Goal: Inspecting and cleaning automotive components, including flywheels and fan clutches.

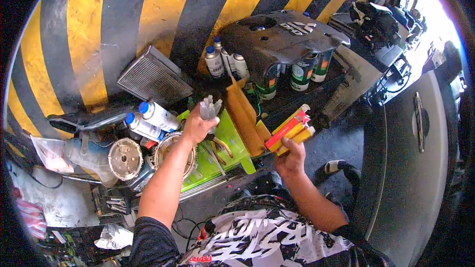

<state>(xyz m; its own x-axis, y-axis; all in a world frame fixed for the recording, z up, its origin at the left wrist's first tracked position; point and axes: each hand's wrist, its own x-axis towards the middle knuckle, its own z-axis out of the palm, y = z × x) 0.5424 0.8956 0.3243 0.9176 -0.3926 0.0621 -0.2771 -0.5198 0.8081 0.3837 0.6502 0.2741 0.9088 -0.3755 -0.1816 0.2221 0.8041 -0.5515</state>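
1. Nearest: the wearer's printed shirt (267, 237), black and white with touches of red. Both forearms reach forward from it.
2. Right hand (291, 157): part-closed, grasping a small stack of slim boxes. Thumb lies on top; the other fingers are mostly hidden beneath. Red box (284, 132) with yellow boxes (299, 140) alongside, all tilted up to the right, well clear of the floor.
3. Left hand (197, 127): closed around a bunch of clear plastic tubes (210, 109), ends poking up above the grip. Exact count cannot be told. Bunch is above the far part of the green tray (238, 136).
4. On the tray, just below the left hand: pliers (225, 148) with yellowish handles.
5. Left of the tray: two toothed metal wheels, one in plain sight (125, 159), the other partly behind the left forearm. Two blue-capped cans (144, 127) lean beyond them.
6. Between the hands, slightly farther off: an open cardboard box (241, 111).
7. Farther: a finned radiator (153, 79), upright blue-capped cans (215, 63) and a black engine cover (277, 44).
8. Behind: a wall (163, 0) in yellow and black stripes.
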